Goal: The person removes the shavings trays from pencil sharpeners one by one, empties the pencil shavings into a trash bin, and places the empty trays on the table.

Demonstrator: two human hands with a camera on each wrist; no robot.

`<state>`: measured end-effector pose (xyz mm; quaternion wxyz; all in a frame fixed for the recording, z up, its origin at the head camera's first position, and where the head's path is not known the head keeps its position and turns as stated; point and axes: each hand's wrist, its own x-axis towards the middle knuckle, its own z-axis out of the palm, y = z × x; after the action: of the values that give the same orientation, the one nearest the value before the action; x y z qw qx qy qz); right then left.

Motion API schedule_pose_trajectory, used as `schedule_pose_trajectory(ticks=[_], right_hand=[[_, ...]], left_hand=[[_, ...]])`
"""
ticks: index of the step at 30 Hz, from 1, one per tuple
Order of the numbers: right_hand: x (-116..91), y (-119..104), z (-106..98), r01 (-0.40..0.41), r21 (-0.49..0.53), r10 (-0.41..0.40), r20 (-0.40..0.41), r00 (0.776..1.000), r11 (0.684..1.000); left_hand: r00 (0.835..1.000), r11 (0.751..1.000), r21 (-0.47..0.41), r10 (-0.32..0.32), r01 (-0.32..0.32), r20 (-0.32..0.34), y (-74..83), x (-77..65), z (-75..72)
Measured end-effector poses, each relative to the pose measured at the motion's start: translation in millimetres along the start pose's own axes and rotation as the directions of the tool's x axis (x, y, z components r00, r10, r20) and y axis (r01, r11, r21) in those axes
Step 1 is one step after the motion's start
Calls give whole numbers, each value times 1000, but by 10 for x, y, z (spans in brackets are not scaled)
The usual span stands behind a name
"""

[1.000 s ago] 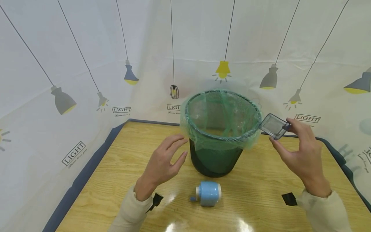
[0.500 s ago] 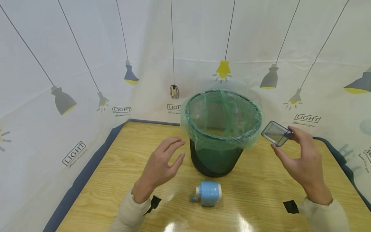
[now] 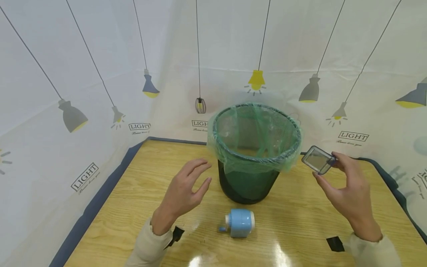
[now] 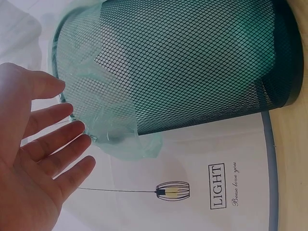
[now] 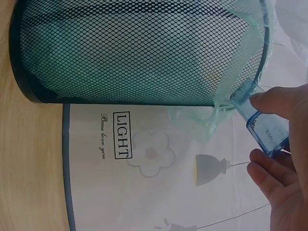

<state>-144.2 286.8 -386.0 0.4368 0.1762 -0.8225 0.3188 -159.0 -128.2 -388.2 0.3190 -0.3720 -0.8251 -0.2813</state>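
My right hand [image 3: 351,191] pinches a clear bluish plastic shavings drawer [image 3: 317,160] between thumb and fingers, just right of the bin. In the right wrist view the drawer [image 5: 266,127] looks see-through, with small lettering on one side. A black mesh wastebasket [image 3: 248,185] lined with a thin green bag [image 3: 233,161] stands upright in the middle. My left hand [image 3: 181,189] hovers left of the bin, fingers relaxed and holding nothing. A light blue hand-crank pencil sharpener [image 3: 241,222] lies on the table in front of the bin, its crank to the left.
The wooden table [image 3: 126,207] ends at a dark blue border [image 3: 90,204] along a white cloth backdrop [image 3: 176,44] printed with lamps. A black strap end [image 3: 335,244] hangs at the right wrist.
My right hand has drawn the drawer down and slightly right, away from the bin's rim. My left hand has shifted slightly left. The bin and sharpener have stayed put.
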Motion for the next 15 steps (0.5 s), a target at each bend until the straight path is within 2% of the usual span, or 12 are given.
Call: schedule_pose_trajectory(ticks=[15], right_hand=[[-121, 36, 34, -10, 50, 9, 25, 1000, 999]], left_hand=[[999, 999, 18, -33, 32, 29, -21, -60, -24]])
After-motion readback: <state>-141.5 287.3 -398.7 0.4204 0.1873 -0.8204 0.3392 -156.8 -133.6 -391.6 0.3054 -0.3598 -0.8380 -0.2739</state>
